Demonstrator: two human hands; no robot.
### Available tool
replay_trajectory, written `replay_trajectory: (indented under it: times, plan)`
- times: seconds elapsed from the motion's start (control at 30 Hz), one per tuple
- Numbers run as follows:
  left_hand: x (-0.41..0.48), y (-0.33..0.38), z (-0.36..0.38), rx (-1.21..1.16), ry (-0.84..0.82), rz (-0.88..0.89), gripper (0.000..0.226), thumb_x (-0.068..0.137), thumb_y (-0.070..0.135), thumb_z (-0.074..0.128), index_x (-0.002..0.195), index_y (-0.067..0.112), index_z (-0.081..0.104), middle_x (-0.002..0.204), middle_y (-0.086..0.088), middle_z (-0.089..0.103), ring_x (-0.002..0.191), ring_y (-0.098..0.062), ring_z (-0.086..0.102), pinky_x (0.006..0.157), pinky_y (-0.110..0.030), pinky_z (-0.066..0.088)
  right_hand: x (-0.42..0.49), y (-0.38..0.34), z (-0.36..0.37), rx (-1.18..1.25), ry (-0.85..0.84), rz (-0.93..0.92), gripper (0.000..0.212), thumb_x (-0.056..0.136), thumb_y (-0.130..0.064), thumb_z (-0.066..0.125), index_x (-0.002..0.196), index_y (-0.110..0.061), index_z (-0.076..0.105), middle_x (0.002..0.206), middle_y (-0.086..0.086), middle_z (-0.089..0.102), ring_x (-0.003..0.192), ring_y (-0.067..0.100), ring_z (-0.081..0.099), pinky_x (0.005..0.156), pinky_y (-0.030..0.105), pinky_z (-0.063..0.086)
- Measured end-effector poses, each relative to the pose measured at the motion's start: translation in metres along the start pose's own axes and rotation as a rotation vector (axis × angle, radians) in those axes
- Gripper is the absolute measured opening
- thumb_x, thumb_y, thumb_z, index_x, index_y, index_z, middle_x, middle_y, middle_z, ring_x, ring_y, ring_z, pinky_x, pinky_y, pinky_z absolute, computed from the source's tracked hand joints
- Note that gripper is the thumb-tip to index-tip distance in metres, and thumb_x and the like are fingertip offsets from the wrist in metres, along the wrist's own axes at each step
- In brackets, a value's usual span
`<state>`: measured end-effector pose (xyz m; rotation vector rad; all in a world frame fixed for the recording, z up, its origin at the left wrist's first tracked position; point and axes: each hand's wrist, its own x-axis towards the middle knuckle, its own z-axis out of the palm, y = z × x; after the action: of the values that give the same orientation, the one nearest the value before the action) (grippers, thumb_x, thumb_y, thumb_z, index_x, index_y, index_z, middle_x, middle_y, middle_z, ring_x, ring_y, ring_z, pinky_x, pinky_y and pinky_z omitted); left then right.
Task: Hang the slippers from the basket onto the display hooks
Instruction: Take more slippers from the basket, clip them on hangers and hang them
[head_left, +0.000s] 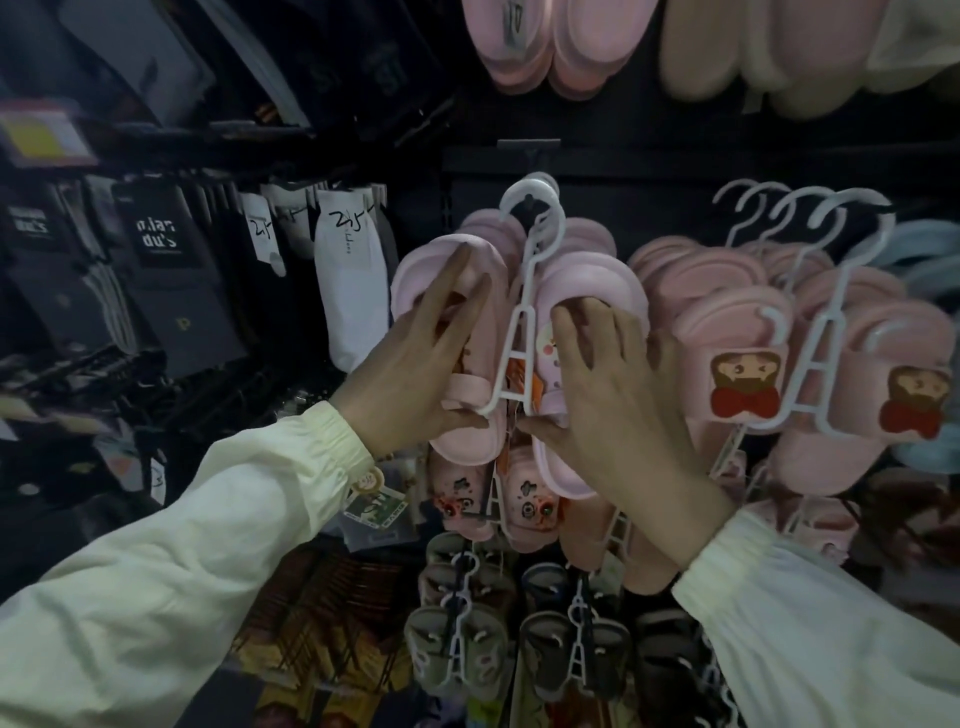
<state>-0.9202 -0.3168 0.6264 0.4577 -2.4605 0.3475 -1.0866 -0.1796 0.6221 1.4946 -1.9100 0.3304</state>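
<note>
While both hands steady them, pink slippers (519, 358) hang at 12 o'clock.
Left hand (415, 364) and right hand (613, 395), each grip spread flat, press the pair; its white hanger (524, 291) could slip off the display hook (527, 202) if nudged upward.

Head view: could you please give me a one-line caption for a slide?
Both hands, left hand and right hand, press pink foam slippers on a white plastic hanger.
</note>
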Motion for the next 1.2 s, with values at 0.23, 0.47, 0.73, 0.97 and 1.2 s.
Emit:
replay_trajectory:
  times: [0.23, 0.47, 0.73, 0.97, 1.2]
  plan:
    - [-0.009, 0.001, -0.007, 0.180, -0.004, -0.073, 0.133, 0.052, 0.056, 0.089, 0.156, 0.010, 0.021, 0.165, -0.018, 0.001, 0.133, -0.038, 0.039, 0.098, -0.050, 0.042, -0.007, -0.022, 0.001, -0.023, -0.014, 0.084, 0.098, 0.075, -0.061, 0.070, 0.146, -0.005, 0.033, 0.138, 0.016, 0.042, 0.121, 0.034, 0.043, 0.089, 0.050, 0.038]
    - [-0.014, 0.002, -0.016, 0.198, -0.036, -0.052, 0.106, 0.054, 0.053, 0.088, 0.146, 0.024, 0.044, 0.164, -0.022, 0.002, 0.132, -0.040, 0.039, 0.099, -0.051, 0.039, -0.020, -0.033, 0.003, 0.012, 0.032, 0.153, 0.098, 0.073, -0.054, 0.078, 0.146, -0.004, 0.034, 0.141, 0.016, 0.043, 0.128, 0.034, 0.041, 0.093, 0.046, 0.041]
    - [-0.021, 0.020, -0.008, 0.161, 0.000, -0.130, 0.071, 0.074, 0.056, 0.074, 0.137, 0.035, 0.051, 0.164, -0.020, -0.007, 0.133, -0.034, 0.031, 0.102, -0.051, 0.035, -0.024, -0.022, 0.012, 0.149, 0.010, 0.147, 0.104, 0.074, -0.045, 0.080, 0.152, -0.003, 0.025, 0.150, 0.017, 0.037, 0.141, 0.035, 0.033, 0.103, 0.051, 0.042]
    - [-0.030, 0.035, 0.005, 0.193, 0.017, -0.196, 0.076, 0.083, 0.047, 0.069, 0.150, 0.028, 0.037, 0.164, -0.021, -0.005, 0.136, -0.044, 0.033, 0.107, -0.054, 0.032, -0.036, -0.021, 0.022, 0.171, 0.026, 0.141, 0.100, 0.084, -0.027, 0.077, 0.156, -0.002, 0.012, 0.161, 0.017, 0.021, 0.150, 0.032, 0.018, 0.116, 0.048, 0.031]
    - [-0.046, 0.042, 0.012, 0.095, -0.063, -0.251, 0.096, 0.087, 0.054, 0.061, 0.160, 0.027, 0.005, 0.164, -0.016, -0.014, 0.152, -0.035, -0.005, 0.114, -0.061, 0.028, -0.050, -0.017, 0.013, 0.267, -0.064, 0.094, 0.106, 0.086, -0.038, 0.070, 0.158, -0.007, -0.001, 0.166, 0.011, -0.004, 0.154, 0.026, 0.000, 0.119, 0.054, 0.023]
